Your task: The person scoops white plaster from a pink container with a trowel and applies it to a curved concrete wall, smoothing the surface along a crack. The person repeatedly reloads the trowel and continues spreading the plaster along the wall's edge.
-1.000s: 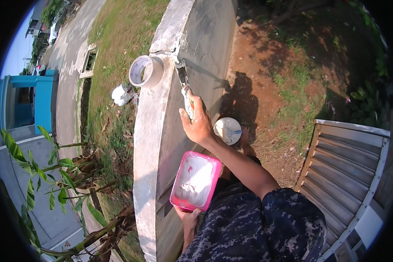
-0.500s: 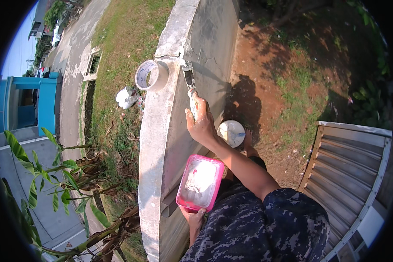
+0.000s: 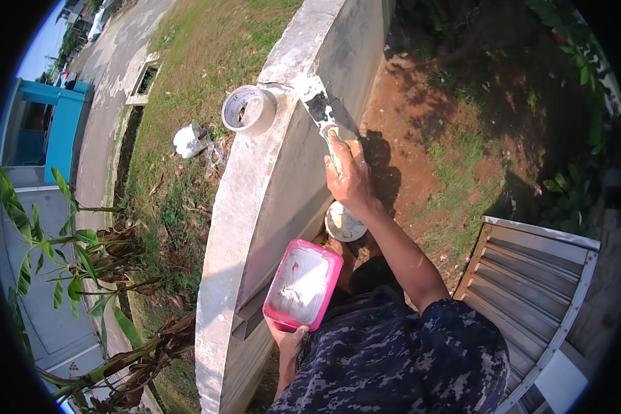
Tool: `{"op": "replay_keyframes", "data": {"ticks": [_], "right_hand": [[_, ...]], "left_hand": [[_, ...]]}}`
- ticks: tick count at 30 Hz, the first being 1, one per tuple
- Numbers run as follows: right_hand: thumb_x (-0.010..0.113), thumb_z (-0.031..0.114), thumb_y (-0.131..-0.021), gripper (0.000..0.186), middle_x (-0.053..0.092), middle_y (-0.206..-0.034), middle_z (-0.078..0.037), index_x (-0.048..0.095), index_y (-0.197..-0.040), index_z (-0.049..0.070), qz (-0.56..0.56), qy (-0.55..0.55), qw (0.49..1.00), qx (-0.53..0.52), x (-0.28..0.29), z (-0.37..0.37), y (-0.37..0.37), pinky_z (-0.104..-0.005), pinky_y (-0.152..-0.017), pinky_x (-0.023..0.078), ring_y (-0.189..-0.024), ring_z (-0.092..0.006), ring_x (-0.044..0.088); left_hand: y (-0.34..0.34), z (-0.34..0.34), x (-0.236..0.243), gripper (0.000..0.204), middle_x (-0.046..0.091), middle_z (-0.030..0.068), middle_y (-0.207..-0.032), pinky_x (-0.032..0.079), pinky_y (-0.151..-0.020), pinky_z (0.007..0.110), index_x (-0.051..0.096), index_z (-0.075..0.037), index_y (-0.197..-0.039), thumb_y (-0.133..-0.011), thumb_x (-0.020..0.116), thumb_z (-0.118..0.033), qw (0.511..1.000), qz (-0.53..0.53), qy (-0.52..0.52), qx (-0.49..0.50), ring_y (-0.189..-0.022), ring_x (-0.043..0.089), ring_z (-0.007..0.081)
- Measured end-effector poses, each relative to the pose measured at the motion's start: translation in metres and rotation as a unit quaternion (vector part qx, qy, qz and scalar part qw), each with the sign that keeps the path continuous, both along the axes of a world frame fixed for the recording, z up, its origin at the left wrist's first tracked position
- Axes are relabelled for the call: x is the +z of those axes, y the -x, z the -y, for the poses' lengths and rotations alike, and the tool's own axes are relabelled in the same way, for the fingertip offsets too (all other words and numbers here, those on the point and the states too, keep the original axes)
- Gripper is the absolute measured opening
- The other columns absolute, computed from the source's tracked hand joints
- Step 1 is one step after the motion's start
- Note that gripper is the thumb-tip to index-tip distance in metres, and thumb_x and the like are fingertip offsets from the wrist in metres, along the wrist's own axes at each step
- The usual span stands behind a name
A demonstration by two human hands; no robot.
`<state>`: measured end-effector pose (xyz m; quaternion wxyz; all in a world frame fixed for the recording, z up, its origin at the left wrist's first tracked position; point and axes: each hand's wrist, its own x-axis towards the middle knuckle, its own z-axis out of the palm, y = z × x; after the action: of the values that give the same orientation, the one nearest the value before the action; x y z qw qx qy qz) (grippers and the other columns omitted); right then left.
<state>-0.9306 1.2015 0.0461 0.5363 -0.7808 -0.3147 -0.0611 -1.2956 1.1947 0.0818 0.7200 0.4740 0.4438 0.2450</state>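
Observation:
My right hand is closed on a putty knife, whose wide blade, smeared with white paste, is at the cracked upper edge of a concrete wall. A wide roll of tape lies on the wall top just left of the blade. Lower down, beside the wall, my left hand grips a pink rectangular tub with white paste spread inside. Below my right wrist, a round white bucket stands on the ground near my feet.
Grass with white litter, a banana plant, a road and blue structure lie left of the wall. To the right are soil, dark shrubs and a slatted metal gate.
My right hand has shifted rightward with the putty knife, whose blade now shows its broad face. The tub stays held low by the wall; the whole view has shifted slightly.

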Motion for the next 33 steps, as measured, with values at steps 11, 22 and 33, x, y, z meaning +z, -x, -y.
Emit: {"op": "replay_keyframes", "data": {"ticks": [11,22,33], "right_hand": [[0.062,0.005,-0.079,0.049,0.062,-0.100,-0.015,0.062,-0.126,0.022,0.169,0.182,0.948,0.199,0.065,0.040,-0.161,-0.0427,-0.066,0.051,-0.079,-0.0378,0.062],[0.061,0.003,-0.076,0.048,0.062,-0.094,-0.013,0.064,-0.122,0.017,0.172,0.203,0.935,0.233,0.115,0.051,-0.172,-0.0411,-0.065,0.050,-0.074,-0.0354,0.062],[0.067,0.001,-0.080,0.039,0.063,-0.092,-0.012,0.066,-0.119,0.006,0.109,0.123,0.968,0.191,0.078,0.065,-0.158,-0.0318,-0.066,0.047,-0.072,-0.0233,0.058]], "left_hand": [[-0.034,0.014,0.013,0.119,0.041,0.0113,-0.142,0.036,-0.110,0.041,0.025,-0.006,-0.146,-0.050,0.095,-0.010,0.999,0.009,0.044,0.010,-0.131,0.042,0.0256],[-0.059,0.038,0.012,0.124,0.037,0.0124,-0.145,0.035,-0.111,0.043,0.020,-0.009,-0.149,-0.051,0.096,-0.014,0.995,0.042,0.070,0.057,-0.132,0.041,0.0261],[-0.070,0.048,0.009,0.124,0.037,0.0133,-0.144,0.036,-0.110,0.044,0.021,-0.008,-0.148,-0.051,0.096,-0.017,0.995,0.044,0.043,0.075,-0.132,0.041,0.0266]]}}
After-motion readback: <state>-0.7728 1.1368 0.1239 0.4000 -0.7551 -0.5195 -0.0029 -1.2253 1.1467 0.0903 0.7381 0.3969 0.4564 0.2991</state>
